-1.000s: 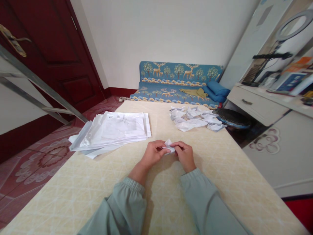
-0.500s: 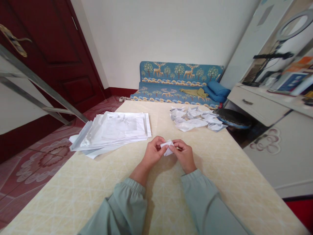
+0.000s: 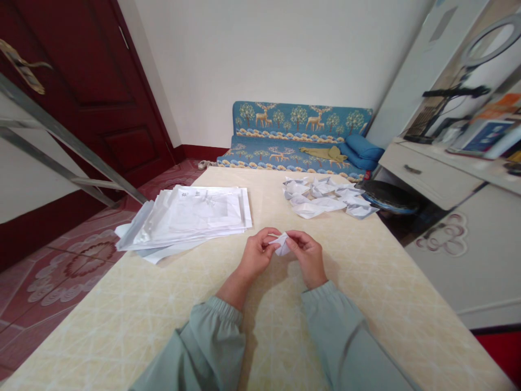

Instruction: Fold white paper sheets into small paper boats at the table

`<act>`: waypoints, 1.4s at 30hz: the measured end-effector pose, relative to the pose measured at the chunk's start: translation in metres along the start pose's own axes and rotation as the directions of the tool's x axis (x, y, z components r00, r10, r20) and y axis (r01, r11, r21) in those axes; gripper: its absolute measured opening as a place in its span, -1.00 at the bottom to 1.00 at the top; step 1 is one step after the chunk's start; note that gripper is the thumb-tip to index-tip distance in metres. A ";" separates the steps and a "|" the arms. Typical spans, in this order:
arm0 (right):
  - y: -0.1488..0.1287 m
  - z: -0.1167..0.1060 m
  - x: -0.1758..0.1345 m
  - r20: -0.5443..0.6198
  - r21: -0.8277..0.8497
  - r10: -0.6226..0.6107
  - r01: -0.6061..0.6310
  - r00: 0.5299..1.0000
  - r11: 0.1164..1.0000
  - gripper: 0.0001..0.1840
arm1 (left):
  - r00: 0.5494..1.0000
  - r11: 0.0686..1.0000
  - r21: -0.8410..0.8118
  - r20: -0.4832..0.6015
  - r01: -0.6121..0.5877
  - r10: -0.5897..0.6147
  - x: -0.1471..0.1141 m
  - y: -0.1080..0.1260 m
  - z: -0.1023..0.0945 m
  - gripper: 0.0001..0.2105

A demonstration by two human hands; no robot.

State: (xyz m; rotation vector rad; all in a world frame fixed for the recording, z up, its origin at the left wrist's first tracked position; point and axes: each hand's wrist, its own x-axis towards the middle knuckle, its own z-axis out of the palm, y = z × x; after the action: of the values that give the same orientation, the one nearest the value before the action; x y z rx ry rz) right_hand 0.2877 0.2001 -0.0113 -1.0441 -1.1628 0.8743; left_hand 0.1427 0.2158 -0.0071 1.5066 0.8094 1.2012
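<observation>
A small folded piece of white paper (image 3: 280,245) is held just above the table between both hands. My left hand (image 3: 257,252) pinches its left side with thumb and fingers. On the right side, my right hand (image 3: 306,254) grips it between thumb and forefinger. The fingers hide part of the folds. Beyond my left hand lies a stack of white paper sheets (image 3: 203,212), some with marks on them. Several folded white paper shapes (image 3: 321,198) sit grouped together past my right hand.
The table (image 3: 285,326) has a pale yellow patterned cover. Behind its far edge stands a blue sofa (image 3: 280,155) with a deer pattern. To the right is a white cabinet (image 3: 431,174); at left, a metal frame (image 3: 73,157) stands before a dark red door (image 3: 93,70).
The folded paper has turned and changed shape a little between my fingers. My right thumb has shifted slightly, and both hands stay in about the same place.
</observation>
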 end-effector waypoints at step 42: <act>-0.010 0.001 -0.009 0.096 -0.409 -0.534 0.522 0.840 0.748 -0.81 | 0.904 0.899 -0.394 -0.286 0.191 -0.317 0.006 -0.001 -0.004 -0.49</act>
State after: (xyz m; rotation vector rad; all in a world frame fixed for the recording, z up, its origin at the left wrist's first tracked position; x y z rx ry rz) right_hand 0.2852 0.1890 -0.0040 -0.9766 -1.5649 0.1495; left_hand 0.1407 0.2226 -0.0059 0.8702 0.9287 1.3420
